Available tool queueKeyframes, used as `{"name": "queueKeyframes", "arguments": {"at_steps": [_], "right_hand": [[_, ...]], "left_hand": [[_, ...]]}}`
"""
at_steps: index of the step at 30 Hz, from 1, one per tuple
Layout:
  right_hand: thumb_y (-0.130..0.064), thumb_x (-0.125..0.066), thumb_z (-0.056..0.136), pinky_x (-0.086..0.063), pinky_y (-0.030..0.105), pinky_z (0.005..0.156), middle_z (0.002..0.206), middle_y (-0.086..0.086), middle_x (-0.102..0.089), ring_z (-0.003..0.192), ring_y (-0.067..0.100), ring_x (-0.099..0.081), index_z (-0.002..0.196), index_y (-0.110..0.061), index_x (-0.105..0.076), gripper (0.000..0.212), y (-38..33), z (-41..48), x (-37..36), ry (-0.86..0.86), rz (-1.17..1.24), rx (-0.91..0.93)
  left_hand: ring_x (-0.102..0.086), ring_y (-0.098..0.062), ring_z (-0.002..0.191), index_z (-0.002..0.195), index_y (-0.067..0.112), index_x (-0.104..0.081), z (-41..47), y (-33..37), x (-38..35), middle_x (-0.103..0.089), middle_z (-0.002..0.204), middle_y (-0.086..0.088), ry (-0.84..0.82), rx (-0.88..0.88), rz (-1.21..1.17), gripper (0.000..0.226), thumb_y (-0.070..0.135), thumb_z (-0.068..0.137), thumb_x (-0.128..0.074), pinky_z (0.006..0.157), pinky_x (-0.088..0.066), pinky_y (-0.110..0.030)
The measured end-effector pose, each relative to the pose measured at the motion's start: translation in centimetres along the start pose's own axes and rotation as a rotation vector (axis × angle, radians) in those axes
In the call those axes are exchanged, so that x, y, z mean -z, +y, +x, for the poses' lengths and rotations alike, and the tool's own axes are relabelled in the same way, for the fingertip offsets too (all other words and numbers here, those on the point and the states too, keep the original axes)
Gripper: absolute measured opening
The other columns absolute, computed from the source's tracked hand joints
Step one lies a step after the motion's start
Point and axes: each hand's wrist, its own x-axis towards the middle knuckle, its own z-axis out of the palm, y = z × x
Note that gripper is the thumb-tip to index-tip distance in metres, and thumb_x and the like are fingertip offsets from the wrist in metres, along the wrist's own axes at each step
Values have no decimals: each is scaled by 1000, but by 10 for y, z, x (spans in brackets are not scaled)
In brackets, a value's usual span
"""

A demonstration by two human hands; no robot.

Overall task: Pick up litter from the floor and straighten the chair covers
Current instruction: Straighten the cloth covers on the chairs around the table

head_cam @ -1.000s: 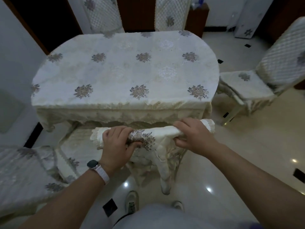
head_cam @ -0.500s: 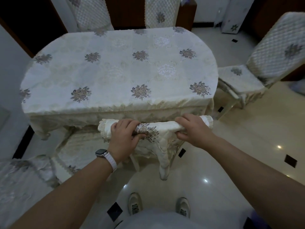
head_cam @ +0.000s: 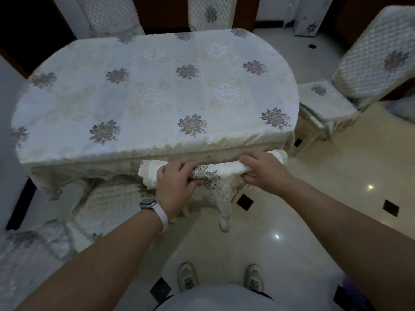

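Left hand: fingers curled over the rolled chair cover, centre of frame
Right hand: grips the roll near its right end
Chair cover: bunched along the chair's top edge, just below the surface's near edge, with one tail hanging down toward the floor
Open room: tiled floor at lower right; a covered side chair stands at right — close to the surface's rounded end

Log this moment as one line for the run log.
phase: straightening chair cover | left hand: grips its rolled top edge | right hand: grips same edge, further right | location: beside table
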Motion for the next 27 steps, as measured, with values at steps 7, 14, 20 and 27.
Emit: {"name": "queueKeyframes", "arguments": {"at_steps": [7, 14, 20, 27], "right_hand": [[-42, -51, 73, -44, 35, 65, 88, 7, -59, 72, 31, -56, 106, -14, -64, 46, 9, 16, -9, -31, 5, -5], [-28, -70, 69, -41, 34, 69, 83, 8, -61, 72, 31, -56, 102, -13, -69, 37, 21, 29, -10, 35, 29, -47], [-25, -73, 69, -43, 35, 72, 89, 9, -62, 79, 33, -58, 103, -13, -67, 36, 19, 34, -5, 19, 27, -49], [-28, -57, 84, -43, 41, 96, 125, 8, -58, 113, 29, -52, 126, -14, -57, 45, 3, 21, 13, -64, -7, 54]], "left_hand": [[-52, -24, 105, 113, 25, -68, 12, -2, -3, -62, 104, 1, -49, 42, 35, 37, 34, 80, -79, 91, -26, -37], [-53, -26, 110, 114, 26, -66, 34, 5, -9, -63, 109, 0, -122, 108, 125, 31, 33, 85, -73, 96, -35, -48], [-58, -31, 107, 118, 23, -66, 42, 12, -5, -67, 112, -3, -194, 111, 227, 38, 22, 82, -74, 92, -44, -47], [-61, -29, 111, 123, 14, -65, 15, 25, 15, -67, 121, -6, -110, 41, 227, 42, 27, 84, -73, 95, -51, -46]]}}
